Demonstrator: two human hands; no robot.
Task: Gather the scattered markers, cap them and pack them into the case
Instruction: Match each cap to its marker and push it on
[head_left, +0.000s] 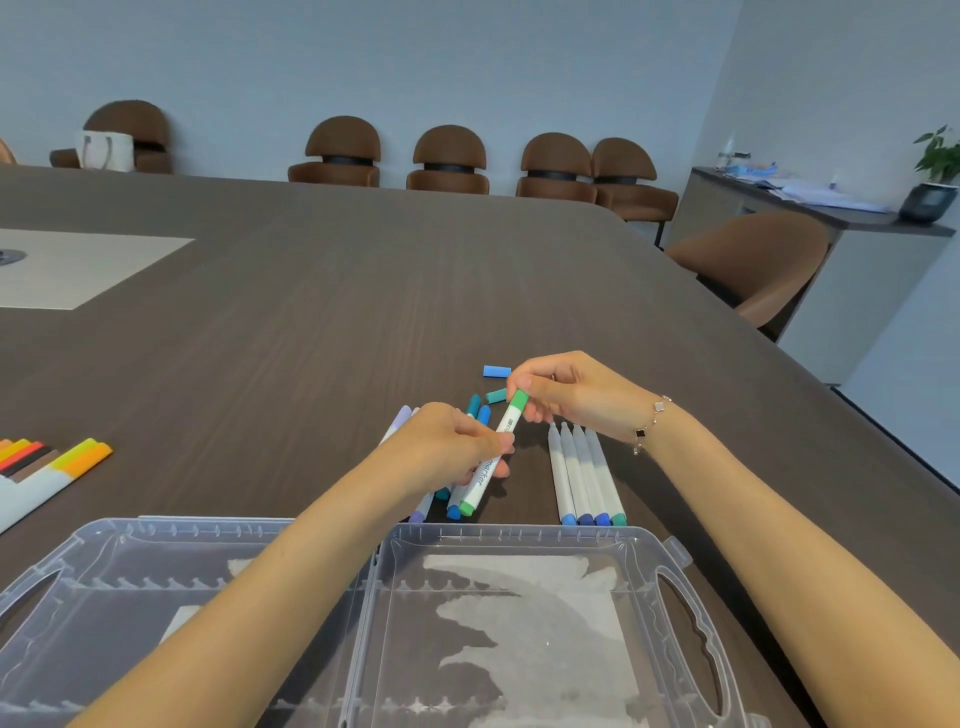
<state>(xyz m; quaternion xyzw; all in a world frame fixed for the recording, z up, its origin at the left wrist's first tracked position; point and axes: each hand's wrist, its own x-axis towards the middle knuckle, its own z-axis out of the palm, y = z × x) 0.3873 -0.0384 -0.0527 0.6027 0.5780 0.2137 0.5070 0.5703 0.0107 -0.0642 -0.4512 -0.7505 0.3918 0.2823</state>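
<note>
1. Left hand (452, 447) is closed round the barrel of the white marker with green ends (496, 454), held off the dark wood-grain counter (311, 312).
2. Right hand (566, 395): fingers (519, 383) pinched on the green cap at the marker's 1 o'clock end. Looks like I'm seating the cap; can't tell if it has clicked.
3. Clear plastic hinged case (519, 535) lies open at 6 o'clock, no markers in it.
4. Row of four uncapped white markers with blue and teal ends (582, 478) lies at 3 o'clock of my left hand, just beyond the case rim.
5. Loose light-blue cap (496, 371) and teal cap (496, 396) sit at 12 o'clock, just beside my right fingers.
6. Risks, my read:
   - cap pushed on at an angle, so it pops off later in the case
   - right wrist sweeping back nudges the loose caps and they roll off
   - the pile of markers (452, 506) under my left hand scatters when I set this one down
   - wrong colour cap on the remaining markers: the blues look close.
</note>
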